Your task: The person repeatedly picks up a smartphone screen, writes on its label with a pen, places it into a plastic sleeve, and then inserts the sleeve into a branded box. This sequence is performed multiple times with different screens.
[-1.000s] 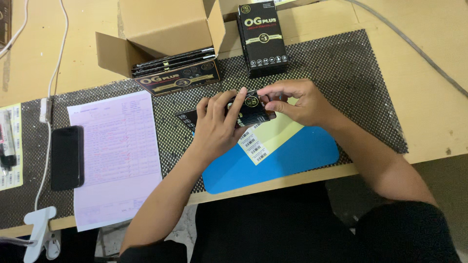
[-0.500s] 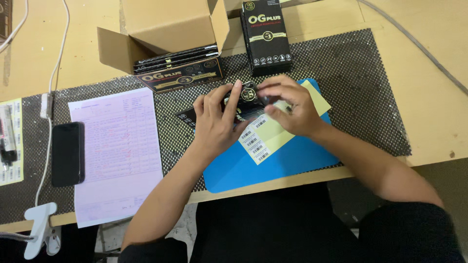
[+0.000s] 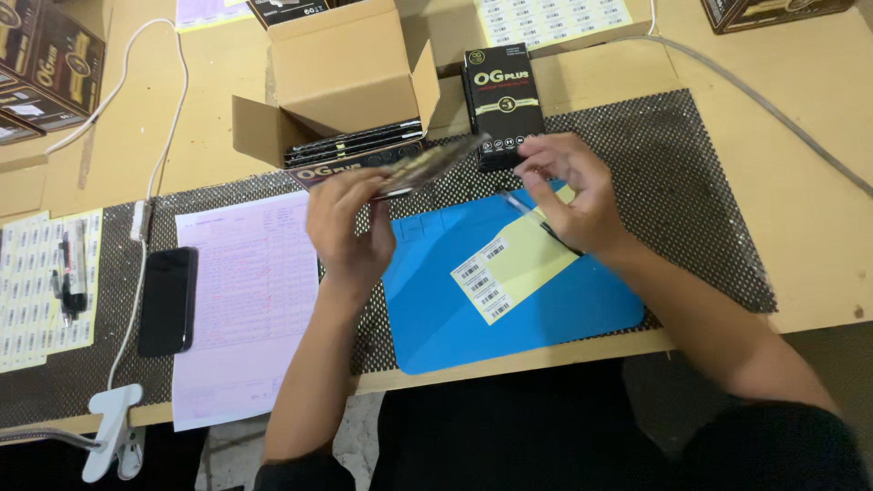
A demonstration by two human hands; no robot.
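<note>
My left hand grips a flat black box with gold print, lifted and tilted toward the open cardboard carton. Just right of it, my right hand hovers over the blue mat with a thin dark pen under its fingers; whether the fingers grip the pen is unclear. A yellow sheet with barcode stickers lies on the mat. Several black boxes lie stacked at the carton's mouth. Another black box lies flat behind my right hand.
A pink form lies left of the mat, a black phone beside it. Label sheets with pens sit far left. A white clip lamp grips the table's front edge. Cables cross the table. More boxes stand at far left.
Both hands held the small black box together over the mat. Now my left hand alone has lifted it up and leftward toward the carton, and my right hand has let go.
</note>
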